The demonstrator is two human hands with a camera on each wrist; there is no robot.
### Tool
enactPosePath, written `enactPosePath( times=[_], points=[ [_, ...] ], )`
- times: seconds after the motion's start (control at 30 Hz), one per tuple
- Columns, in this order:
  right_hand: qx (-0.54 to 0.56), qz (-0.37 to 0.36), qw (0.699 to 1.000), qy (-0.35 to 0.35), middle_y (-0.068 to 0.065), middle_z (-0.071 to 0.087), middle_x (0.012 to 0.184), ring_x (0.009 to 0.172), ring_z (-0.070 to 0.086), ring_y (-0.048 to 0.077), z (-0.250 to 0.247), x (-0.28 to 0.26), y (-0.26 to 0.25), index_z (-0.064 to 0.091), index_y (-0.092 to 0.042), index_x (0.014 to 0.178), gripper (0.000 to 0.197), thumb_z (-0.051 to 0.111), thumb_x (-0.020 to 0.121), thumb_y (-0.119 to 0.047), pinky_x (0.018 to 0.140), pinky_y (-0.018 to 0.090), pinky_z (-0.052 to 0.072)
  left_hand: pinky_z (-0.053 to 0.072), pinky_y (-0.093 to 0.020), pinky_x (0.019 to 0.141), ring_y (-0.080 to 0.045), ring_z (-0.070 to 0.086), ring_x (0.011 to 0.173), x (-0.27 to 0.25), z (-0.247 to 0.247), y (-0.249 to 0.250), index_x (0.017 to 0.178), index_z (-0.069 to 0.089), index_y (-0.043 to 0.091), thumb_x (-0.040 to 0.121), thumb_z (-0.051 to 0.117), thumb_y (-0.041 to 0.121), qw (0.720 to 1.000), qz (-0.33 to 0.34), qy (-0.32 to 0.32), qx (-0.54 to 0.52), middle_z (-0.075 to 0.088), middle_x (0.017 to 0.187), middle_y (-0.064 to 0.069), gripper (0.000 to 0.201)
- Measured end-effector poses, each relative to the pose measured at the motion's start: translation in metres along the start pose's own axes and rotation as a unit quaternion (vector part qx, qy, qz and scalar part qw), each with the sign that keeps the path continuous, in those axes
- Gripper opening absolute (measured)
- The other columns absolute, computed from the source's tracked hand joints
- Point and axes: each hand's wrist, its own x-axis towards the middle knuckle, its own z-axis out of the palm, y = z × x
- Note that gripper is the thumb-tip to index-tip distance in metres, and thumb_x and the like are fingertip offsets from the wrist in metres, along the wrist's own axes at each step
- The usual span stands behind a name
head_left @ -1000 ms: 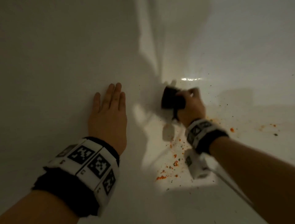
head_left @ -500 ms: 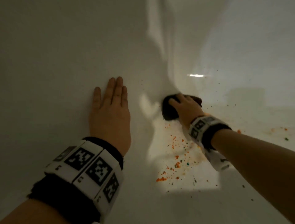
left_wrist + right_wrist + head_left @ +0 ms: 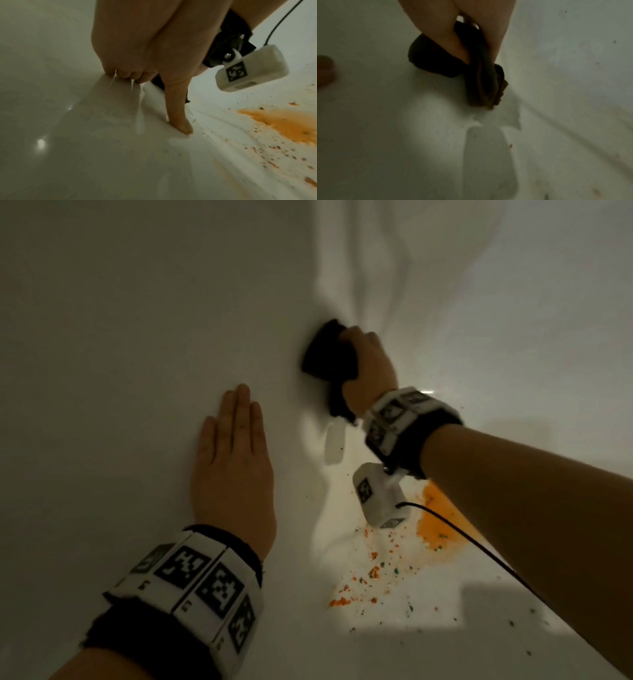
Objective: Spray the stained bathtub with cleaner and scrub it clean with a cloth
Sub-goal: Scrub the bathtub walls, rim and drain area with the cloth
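Observation:
My right hand (image 3: 368,361) grips a dark bunched cloth (image 3: 323,356) and presses it against the white bathtub (image 3: 137,320) wall, up the curve above the stains. In the right wrist view the cloth (image 3: 436,59) is wedged between thumb and fingers, a fold hanging down. My left hand (image 3: 233,453) lies flat with straight fingers on the tub's left wall; its thumb (image 3: 178,112) and fingertips touch the wet surface. An orange smear (image 3: 436,515) and orange specks (image 3: 359,580) spread on the tub floor below my right wrist.
A white camera box (image 3: 380,496) with a black cable (image 3: 479,546) hangs under my right wrist, above the orange smear (image 3: 283,121). Thin wet streaks run down the tub wall by my left fingers. No spray bottle is in view.
My right hand has carried the cloth up the tub wall, away from the stains. A wide orange smear now shows on the floor. The left hand stays flat on the wall.

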Motion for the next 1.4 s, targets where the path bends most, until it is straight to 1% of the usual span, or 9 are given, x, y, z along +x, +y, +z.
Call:
enactPosePath(
  times=[0.07,0.23,0.37,0.5,0.6,0.8,1.07,1.27,1.4],
  points=[
    [-0.035,-0.022,0.998,-0.041,0.011,0.044,0.126,0.106,0.054,0.029,0.018,-0.015,-0.006,0.049,-0.013,0.129,0.054,0.051,0.077,0.002,0.082,0.022,0.044,-0.009,-0.042,0.116,-0.034,-0.024,0.141,0.0,0.0,0.001,0.139,-0.029,-0.006,0.093,0.051,0.036,1.0,0.001,-0.006,0.007,-0.035,0.147,-0.024,0.101],
    [-0.146,-0.191,0.955,-0.173,0.022,0.058,0.115,0.097,0.059,0.043,0.043,-0.103,0.033,0.062,-0.003,0.112,0.046,0.064,0.066,-0.006,0.086,0.044,0.05,-0.007,-0.043,0.117,-0.034,-0.024,0.141,-0.001,-0.004,0.0,0.14,-0.028,-0.004,0.091,0.053,0.035,0.999,0.015,-0.025,0.038,-0.035,0.147,-0.022,0.103],
    [-0.338,-0.154,0.814,-0.447,0.005,0.032,0.143,0.128,0.037,0.031,0.01,-0.125,0.056,0.04,-0.021,0.137,0.052,0.056,0.088,-0.015,0.105,0.04,0.035,-0.008,-0.042,0.117,-0.029,-0.026,0.141,-0.007,-0.004,-0.005,0.141,-0.028,-0.001,0.093,0.049,0.033,0.997,0.037,-0.042,0.049,-0.037,0.147,-0.018,0.097],
    [-0.094,0.009,0.982,-0.165,0.004,0.049,0.11,0.094,0.048,0.019,-0.01,-0.096,0.05,0.054,-0.014,0.104,0.019,0.055,0.086,-0.008,0.084,0.029,0.046,-0.008,-0.043,0.116,-0.029,-0.026,0.141,-0.007,-0.001,-0.007,0.141,-0.028,-0.001,0.094,0.048,0.034,0.997,0.039,-0.044,0.046,-0.037,0.147,-0.018,0.096],
    [-0.062,0.059,0.996,0.024,0.008,0.044,0.123,0.095,0.051,0.021,-0.013,-0.051,0.043,0.051,-0.008,0.116,0.035,0.054,0.082,0.004,0.087,0.031,0.05,-0.009,-0.044,0.116,-0.03,-0.026,0.141,-0.005,-0.001,-0.005,0.14,-0.029,-0.002,0.095,0.045,0.034,0.997,0.039,-0.042,0.046,-0.037,0.147,-0.019,0.094],
    [-0.156,0.096,0.974,-0.13,0.01,0.034,0.136,0.117,0.047,0.035,0.031,-0.039,0.05,0.032,-0.018,0.14,0.07,0.058,0.078,0.001,0.101,0.038,0.041,-0.01,-0.044,0.116,-0.031,-0.027,0.14,-0.006,0.0,-0.005,0.14,-0.029,-0.002,0.093,0.05,0.032,0.997,0.046,-0.041,0.046,-0.037,0.146,-0.019,0.098],
    [-0.308,-0.058,0.879,-0.359,0.002,0.044,0.132,0.123,0.046,0.026,0.027,-0.12,0.09,0.049,-0.022,0.124,0.042,0.056,0.086,-0.004,0.105,0.035,0.038,-0.01,-0.044,0.115,-0.03,-0.027,0.141,-0.006,-0.001,-0.003,0.141,-0.029,-0.001,0.091,0.053,0.034,0.998,0.033,-0.04,0.036,-0.036,0.147,-0.018,0.102],
    [-0.067,-0.01,0.991,-0.119,-0.003,0.041,0.11,0.091,0.046,0.017,-0.004,-0.126,0.044,0.051,-0.018,0.097,0.025,0.057,0.079,-0.001,0.074,0.025,0.048,-0.008,-0.044,0.117,-0.029,-0.025,0.142,-0.006,-0.003,-0.003,0.142,-0.026,0.0,0.091,0.053,0.033,0.998,0.038,-0.044,0.035,-0.035,0.149,-0.017,0.1],
    [-0.047,-0.142,0.973,-0.177,0.005,0.053,0.104,0.091,0.05,0.024,0.042,-0.144,0.012,0.051,-0.02,0.094,0.033,0.067,0.067,-0.01,0.076,0.037,0.052,-0.006,-0.04,0.119,-0.026,-0.023,0.143,-0.004,-0.007,-0.013,0.145,-0.023,0.005,0.094,0.043,0.027,0.996,0.068,-0.049,0.041,-0.033,0.15,-0.013,0.086]
  ],
)
